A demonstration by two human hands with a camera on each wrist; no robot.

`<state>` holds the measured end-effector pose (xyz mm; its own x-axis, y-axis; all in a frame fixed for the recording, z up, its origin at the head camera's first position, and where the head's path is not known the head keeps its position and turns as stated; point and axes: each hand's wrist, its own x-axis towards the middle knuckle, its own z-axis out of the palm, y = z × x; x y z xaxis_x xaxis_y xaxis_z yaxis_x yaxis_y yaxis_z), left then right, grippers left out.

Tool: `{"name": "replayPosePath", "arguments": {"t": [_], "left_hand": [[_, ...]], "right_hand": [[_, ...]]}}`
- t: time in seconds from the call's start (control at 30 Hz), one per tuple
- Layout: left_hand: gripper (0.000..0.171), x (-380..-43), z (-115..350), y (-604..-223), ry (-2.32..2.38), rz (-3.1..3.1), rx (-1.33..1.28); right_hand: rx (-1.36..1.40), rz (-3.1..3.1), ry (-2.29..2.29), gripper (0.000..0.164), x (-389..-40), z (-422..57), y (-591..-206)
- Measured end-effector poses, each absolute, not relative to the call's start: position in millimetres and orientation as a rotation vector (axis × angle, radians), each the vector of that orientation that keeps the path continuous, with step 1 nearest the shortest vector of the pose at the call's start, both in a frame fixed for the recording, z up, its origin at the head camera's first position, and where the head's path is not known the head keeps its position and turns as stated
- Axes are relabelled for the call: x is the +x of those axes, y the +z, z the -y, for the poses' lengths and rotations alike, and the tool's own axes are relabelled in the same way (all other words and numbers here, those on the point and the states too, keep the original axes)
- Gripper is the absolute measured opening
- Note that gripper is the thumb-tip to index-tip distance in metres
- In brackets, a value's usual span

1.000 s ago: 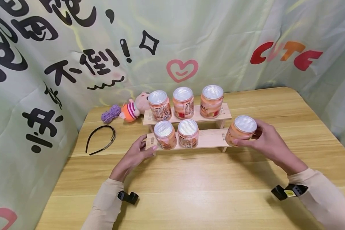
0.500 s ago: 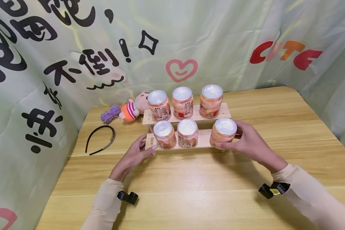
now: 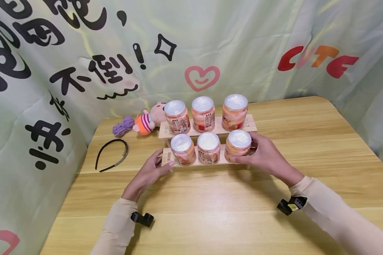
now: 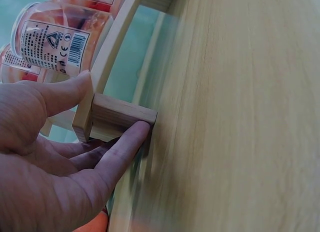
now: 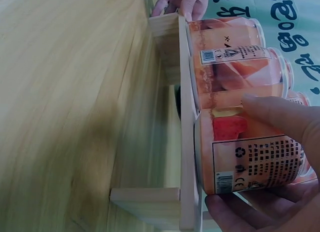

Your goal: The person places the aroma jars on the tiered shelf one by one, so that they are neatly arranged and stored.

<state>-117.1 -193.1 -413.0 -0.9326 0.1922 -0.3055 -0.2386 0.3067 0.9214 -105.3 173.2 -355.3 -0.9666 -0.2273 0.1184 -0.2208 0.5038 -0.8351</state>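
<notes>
My right hand (image 3: pixel 268 154) grips a peach-coloured jar (image 3: pixel 237 145) with a ridged silvery lid, thumb on its near side and fingers behind. The jar stands upright at the right of the front row on a low two-step wooden display rack (image 3: pixel 221 152). In the right wrist view its base meets the board (image 5: pixel 187 142). Two matching jars, the middle jar (image 3: pixel 209 148) and left jar (image 3: pixel 183 150), share the lower step. My left hand (image 3: pixel 151 170) holds the rack's left end; in the left wrist view the thumb is at the board's edge and a fingertip at the support leg (image 4: pixel 125 109).
Three similar jars, one being the back right jar (image 3: pixel 235 113), stand on the upper step (image 3: pixel 250 122). Left of the rack lie a plush toy (image 3: pixel 145 122), purple yarn (image 3: pixel 123 126) and a black headband (image 3: pixel 126 152). A printed curtain (image 3: pixel 258 53) hangs behind the wooden table (image 3: pixel 210 212).
My right hand has brought its jar leftward from the lower step's right end, closer to the middle jar. My left hand has stayed at the rack's left end.
</notes>
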Motion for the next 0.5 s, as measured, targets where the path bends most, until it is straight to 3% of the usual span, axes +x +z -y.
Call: {"name": "replayPosePath", "arguments": {"t": [0.27, 0.5], "left_hand": [[0.073, -114, 191, -412, 1.628, -2.324, 0.018], [0.082, -99, 199, -399, 1.394, -2.586, 0.126]], "right_hand": [[-0.442, -2.695, -1.395, 0.085, -102, -183, -346], [-0.437, -2.770, -1.238, 0.082, -83, -207, -331]]}}
